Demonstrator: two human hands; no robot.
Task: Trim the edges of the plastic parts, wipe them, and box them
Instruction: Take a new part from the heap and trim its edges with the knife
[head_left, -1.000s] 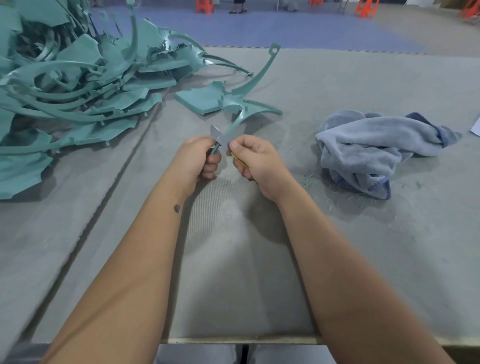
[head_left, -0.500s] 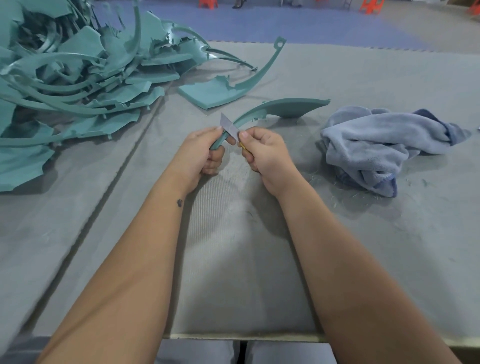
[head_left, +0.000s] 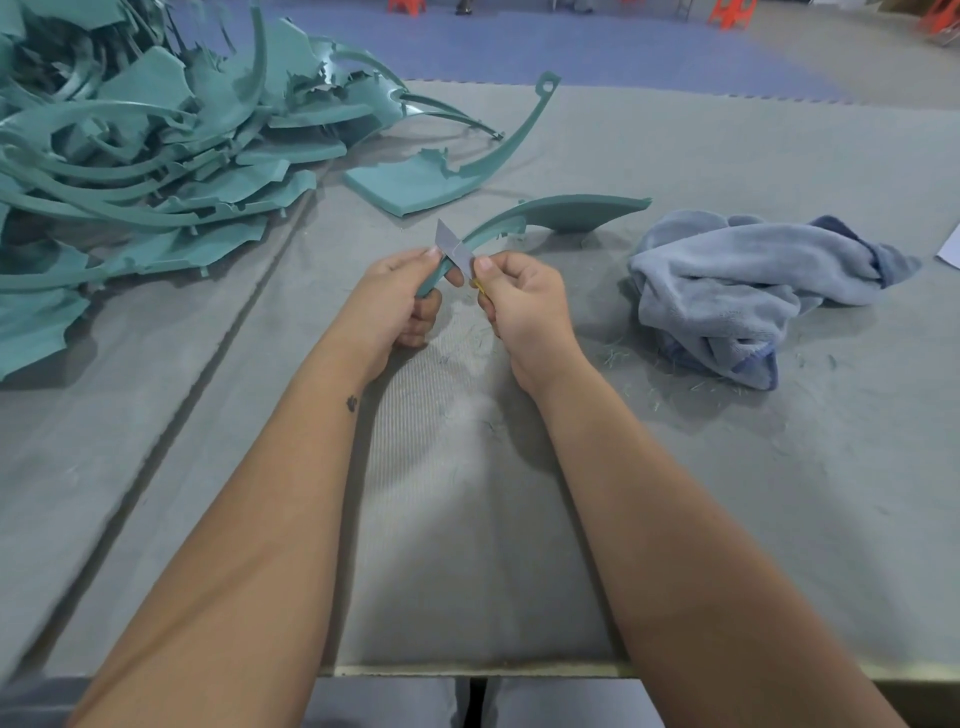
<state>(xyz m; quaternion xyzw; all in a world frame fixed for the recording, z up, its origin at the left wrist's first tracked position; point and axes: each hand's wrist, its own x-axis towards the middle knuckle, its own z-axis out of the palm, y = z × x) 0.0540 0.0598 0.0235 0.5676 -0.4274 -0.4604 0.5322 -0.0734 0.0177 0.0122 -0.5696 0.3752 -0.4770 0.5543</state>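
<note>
Left hand (head_left: 400, 299) grips the near end of the curved teal plastic part (head_left: 545, 215), fingers curled round it; part arcs far-right over the table (head_left: 675, 493). Right hand (head_left: 524, 304) pinches a grey blade (head_left: 453, 248) against the part's edge. Cloth (head_left: 737, 291) lies right, teal parts pile (head_left: 145, 156) far left.

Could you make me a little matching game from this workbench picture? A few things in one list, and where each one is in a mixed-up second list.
Things:
1. blade
2. curved plastic part
3. blue cloth
4. pile of teal parts

Places:
A. heaped at the table's far left
B. pinched in the right hand
C. crumpled on the table at the right
D. gripped at its near end by the left hand

Pairs: 1-B, 2-D, 3-C, 4-A
</note>
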